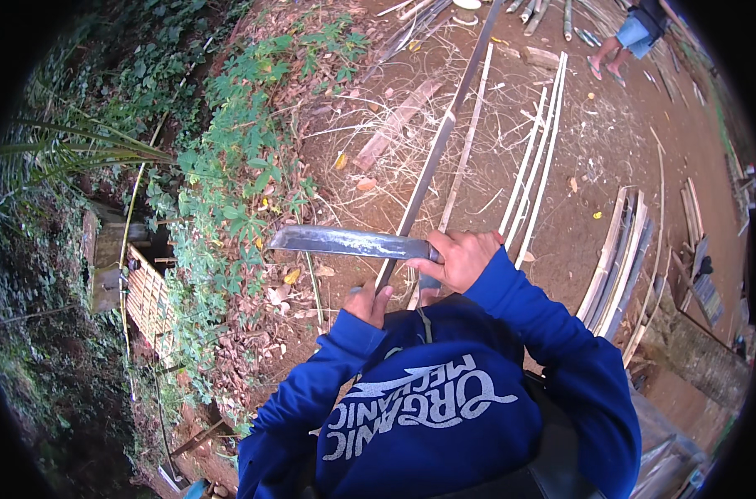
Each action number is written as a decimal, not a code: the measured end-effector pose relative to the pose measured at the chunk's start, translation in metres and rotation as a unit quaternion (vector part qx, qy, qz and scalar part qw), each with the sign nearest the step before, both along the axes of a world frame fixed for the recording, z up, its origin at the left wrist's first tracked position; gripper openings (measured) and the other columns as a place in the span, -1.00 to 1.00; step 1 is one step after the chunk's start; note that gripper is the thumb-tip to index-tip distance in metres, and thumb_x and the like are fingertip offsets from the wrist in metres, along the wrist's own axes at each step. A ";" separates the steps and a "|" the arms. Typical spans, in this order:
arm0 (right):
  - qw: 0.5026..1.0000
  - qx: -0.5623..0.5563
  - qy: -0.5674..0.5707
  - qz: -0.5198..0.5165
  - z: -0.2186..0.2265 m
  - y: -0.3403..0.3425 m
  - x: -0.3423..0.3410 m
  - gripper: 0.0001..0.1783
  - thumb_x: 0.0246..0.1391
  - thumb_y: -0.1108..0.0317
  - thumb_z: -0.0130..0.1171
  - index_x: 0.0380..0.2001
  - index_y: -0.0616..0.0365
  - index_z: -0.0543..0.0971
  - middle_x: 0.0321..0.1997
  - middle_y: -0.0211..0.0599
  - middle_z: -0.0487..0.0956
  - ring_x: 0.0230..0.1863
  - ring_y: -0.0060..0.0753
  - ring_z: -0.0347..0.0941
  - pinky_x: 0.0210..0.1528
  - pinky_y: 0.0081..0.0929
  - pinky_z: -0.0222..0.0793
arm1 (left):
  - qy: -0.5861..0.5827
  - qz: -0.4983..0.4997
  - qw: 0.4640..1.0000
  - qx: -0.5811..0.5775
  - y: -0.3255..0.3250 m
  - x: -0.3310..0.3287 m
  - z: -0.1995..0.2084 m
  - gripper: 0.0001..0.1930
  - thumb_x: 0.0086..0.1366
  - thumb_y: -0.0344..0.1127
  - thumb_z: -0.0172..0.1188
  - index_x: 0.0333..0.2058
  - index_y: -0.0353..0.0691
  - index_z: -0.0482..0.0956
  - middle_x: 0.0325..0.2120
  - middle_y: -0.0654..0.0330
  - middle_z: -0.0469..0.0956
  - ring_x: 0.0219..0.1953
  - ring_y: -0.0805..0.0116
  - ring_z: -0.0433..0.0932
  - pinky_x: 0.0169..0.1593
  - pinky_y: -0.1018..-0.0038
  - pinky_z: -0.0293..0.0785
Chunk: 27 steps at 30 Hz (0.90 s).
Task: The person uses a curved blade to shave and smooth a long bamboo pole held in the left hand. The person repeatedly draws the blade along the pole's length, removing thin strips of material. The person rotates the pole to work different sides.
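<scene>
My right hand [464, 259] is closed round the handle of a machete [345, 242], whose broad, worn steel blade points left. The blade lies across a long, dark bamboo strip [432, 158], close above my left hand; whether it bites into the strip I cannot tell. My left hand [367, 304] grips the near end of this strip, thumb along its edge. From there the strip runs away from me and slightly right, to the top of the view. The machete's handle is mostly hidden by my right fingers.
Pale split strips [538, 158] lie right of centre, and a bundle of slats [617, 258] farther right. Curly shavings and a flat board [397, 125] cover the ground ahead. Green plants [228, 175] border the left. Another person [636, 37] stands at the far right.
</scene>
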State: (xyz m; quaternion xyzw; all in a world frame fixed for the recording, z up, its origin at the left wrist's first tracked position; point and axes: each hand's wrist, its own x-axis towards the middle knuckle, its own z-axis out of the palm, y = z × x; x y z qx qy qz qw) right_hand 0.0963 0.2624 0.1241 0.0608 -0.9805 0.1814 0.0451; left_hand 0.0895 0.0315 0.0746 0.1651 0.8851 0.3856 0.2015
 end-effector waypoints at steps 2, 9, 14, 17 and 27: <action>1.000 0.007 0.014 -0.006 0.002 0.004 0.000 -0.44 0.02 -0.28 0.05 -0.48 0.05 0.51 -0.66 -0.27 0.52 -0.66 -0.19 0.51 -0.67 -0.18 0.35 | 0.013 -0.005 1.000 0.014 0.003 0.002 0.011 -0.73 0.31 -0.18 0.05 -0.33 -0.32 0.45 -0.66 -0.10 0.44 -0.54 -0.16 0.46 -0.44 0.07 0.32; 0.972 -0.060 0.020 -0.225 0.004 0.084 -0.031 -0.39 0.10 -0.31 -0.07 -0.48 0.07 0.51 -0.75 -0.28 0.48 -0.74 -0.19 0.46 -0.69 -0.23 0.36 | 0.024 -0.001 0.999 0.029 -0.022 0.028 0.022 -0.76 0.27 -0.23 0.11 -0.27 -0.33 0.47 -0.64 -0.10 0.49 -0.57 -0.13 0.50 -0.48 0.12 0.37; 0.999 0.022 0.027 -0.028 0.020 0.054 -0.007 -0.43 0.10 -0.26 -0.02 -0.44 0.10 0.48 -0.74 -0.21 0.47 -0.72 -0.13 0.47 -0.68 -0.17 0.36 | 0.013 0.011 1.000 0.005 -0.028 0.036 0.024 -0.73 0.29 -0.19 0.08 -0.38 -0.32 0.45 -0.81 0.17 0.42 -0.75 0.28 0.48 -0.61 0.36 0.38; 0.999 0.034 0.022 0.023 0.030 0.031 0.001 -0.39 0.04 -0.36 -0.06 -0.51 0.01 0.50 -0.76 -0.32 0.45 -0.74 -0.23 0.47 -0.72 -0.22 0.35 | 0.028 -0.001 1.000 0.012 -0.021 0.030 0.027 -0.74 0.30 -0.21 0.08 -0.27 -0.34 0.45 -0.77 0.10 0.44 -0.70 0.19 0.50 -0.58 0.33 0.38; 0.963 -0.067 0.016 -0.261 0.028 0.124 -0.030 -0.45 0.08 -0.27 0.01 -0.38 0.04 0.57 -0.80 -0.25 0.41 -0.73 -0.17 0.45 -0.67 -0.21 0.35 | -0.015 -0.019 1.000 -0.018 -0.049 0.054 0.037 -0.78 0.29 -0.27 0.09 -0.23 -0.33 0.49 -0.67 -0.03 0.51 -0.61 -0.02 0.55 -0.51 0.20 0.41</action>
